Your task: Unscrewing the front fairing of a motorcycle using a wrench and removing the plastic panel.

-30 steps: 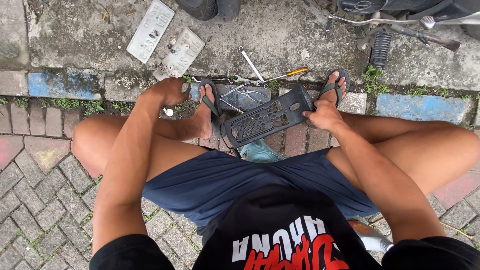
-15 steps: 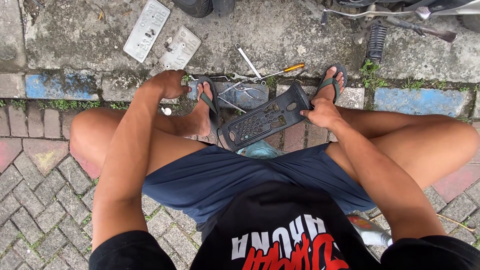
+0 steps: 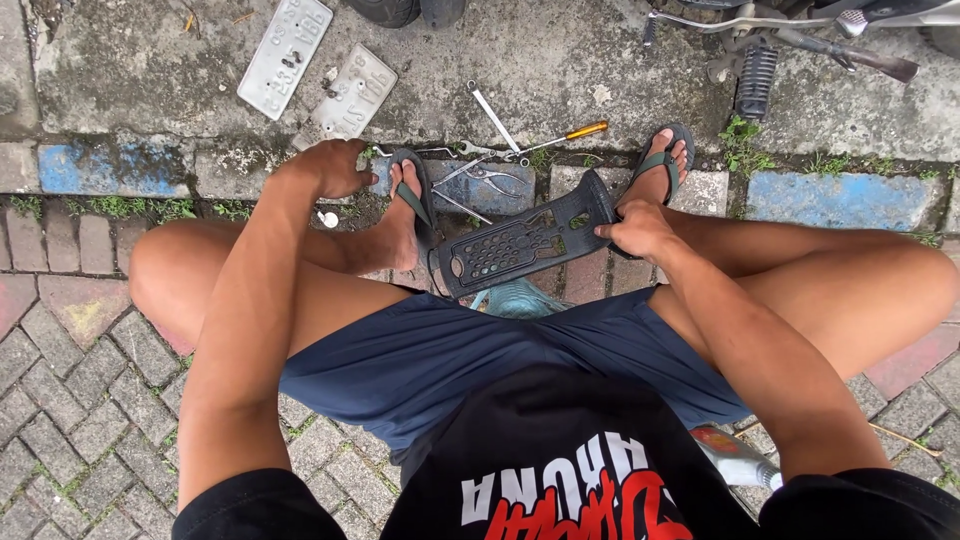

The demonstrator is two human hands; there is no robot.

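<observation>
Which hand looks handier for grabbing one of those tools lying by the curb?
Probably the left hand: it is free and down near the pliers. The right hand grips the black perforated plastic panel.

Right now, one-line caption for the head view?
Seated person's right hand holds black perforated plastic panel; left hand rests near curb tools.
</observation>
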